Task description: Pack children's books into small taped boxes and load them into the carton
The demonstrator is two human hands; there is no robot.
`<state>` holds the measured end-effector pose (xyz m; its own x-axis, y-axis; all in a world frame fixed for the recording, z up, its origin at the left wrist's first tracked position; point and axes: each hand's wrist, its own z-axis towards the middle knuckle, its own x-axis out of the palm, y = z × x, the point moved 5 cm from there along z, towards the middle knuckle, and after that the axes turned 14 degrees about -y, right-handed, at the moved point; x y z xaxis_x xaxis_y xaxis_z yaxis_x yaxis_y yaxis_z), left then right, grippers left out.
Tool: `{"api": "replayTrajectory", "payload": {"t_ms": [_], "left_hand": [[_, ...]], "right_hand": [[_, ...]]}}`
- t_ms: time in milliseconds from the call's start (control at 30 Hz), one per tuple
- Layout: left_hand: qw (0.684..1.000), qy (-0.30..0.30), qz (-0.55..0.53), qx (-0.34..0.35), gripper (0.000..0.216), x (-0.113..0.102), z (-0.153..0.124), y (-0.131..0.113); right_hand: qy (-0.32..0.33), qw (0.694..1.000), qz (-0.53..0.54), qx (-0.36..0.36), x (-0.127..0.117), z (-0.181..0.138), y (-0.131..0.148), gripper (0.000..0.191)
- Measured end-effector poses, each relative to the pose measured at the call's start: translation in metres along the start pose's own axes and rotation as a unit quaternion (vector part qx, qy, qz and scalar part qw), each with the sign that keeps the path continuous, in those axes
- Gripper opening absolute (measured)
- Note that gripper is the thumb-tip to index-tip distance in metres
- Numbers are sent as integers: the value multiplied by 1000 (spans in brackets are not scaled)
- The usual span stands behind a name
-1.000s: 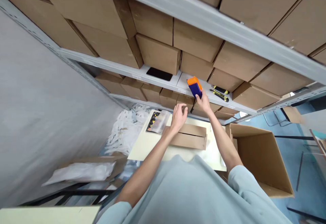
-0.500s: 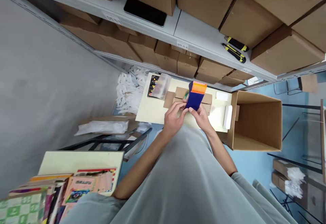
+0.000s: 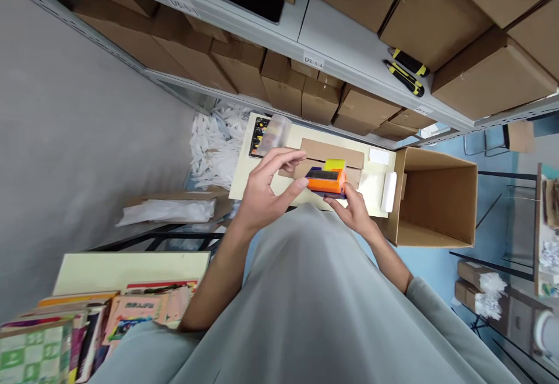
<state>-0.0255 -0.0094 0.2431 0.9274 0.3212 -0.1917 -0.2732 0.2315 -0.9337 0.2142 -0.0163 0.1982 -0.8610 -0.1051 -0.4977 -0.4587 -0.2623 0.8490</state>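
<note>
Holding orange-blue device [image 3: 324,185] in right fingers [image 3: 351,195], left thumb [image 3: 296,187] alongside

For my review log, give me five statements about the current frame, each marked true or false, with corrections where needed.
1. The right hand holds an orange-and-blue item. True.
2. The left hand is clenched in a fist. False: the left hand is open.
3. A flat cardboard box lies on the pale table. True.
4. The two utility knives lie on the pale table. False: the utility knives lie on the grey shelf.
5. The large carton beside the table is open. True.
</note>
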Motion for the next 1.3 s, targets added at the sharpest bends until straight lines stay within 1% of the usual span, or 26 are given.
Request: {"api": "replayTrajectory", "payload": {"t_ms": [100,167,233,367,467,600,733,800,967,1100,1200,1233,1300], "left_hand": [[999,32,-9,37,40,-5,6,-14],[997,36,-2,67,33,-8,6,-22],[995,34,15,93,28,-10,3,-29],[989,24,40,138,20,-16,-1,-36],[987,39,53,144,17,-18,0,-35],[990,65,76,96,22,-17,4,-28],[993,69,70,67,28,-19,6,-24],[994,66,66,58,29,-20,6,-21],[996,48,68,17,28,-19,12,-13],[996,56,67,-4,25,-12,14,-7],[996,44,71,-27,26,-6,7,6],[995,39,73,-48,25,-4,3,14],[990,38,77,-112,24,2,-5,37]], "right_hand": [[-25,991,-41,-123,-10,0,12,11],[-35,981,-61,-180,-14,1,16,2],[-40,974,-83,-209,-17,2,18,3],[-40,965,-130,-224,-21,4,17,5],[-28,963,-151,-220,-20,5,16,8],[-7,967,-168,-191,-20,6,13,16],[24,979,-141,-147,-19,7,7,19],[33,981,-133,-136,-19,7,5,22],[57,976,-145,-149,-19,11,6,28],[88,974,-142,-156,-23,13,7,28],[113,976,-136,-124,-23,16,1,26],[126,977,-137,-100,-21,18,-4,27],[162,977,-136,-36,-15,23,-16,31]]}}
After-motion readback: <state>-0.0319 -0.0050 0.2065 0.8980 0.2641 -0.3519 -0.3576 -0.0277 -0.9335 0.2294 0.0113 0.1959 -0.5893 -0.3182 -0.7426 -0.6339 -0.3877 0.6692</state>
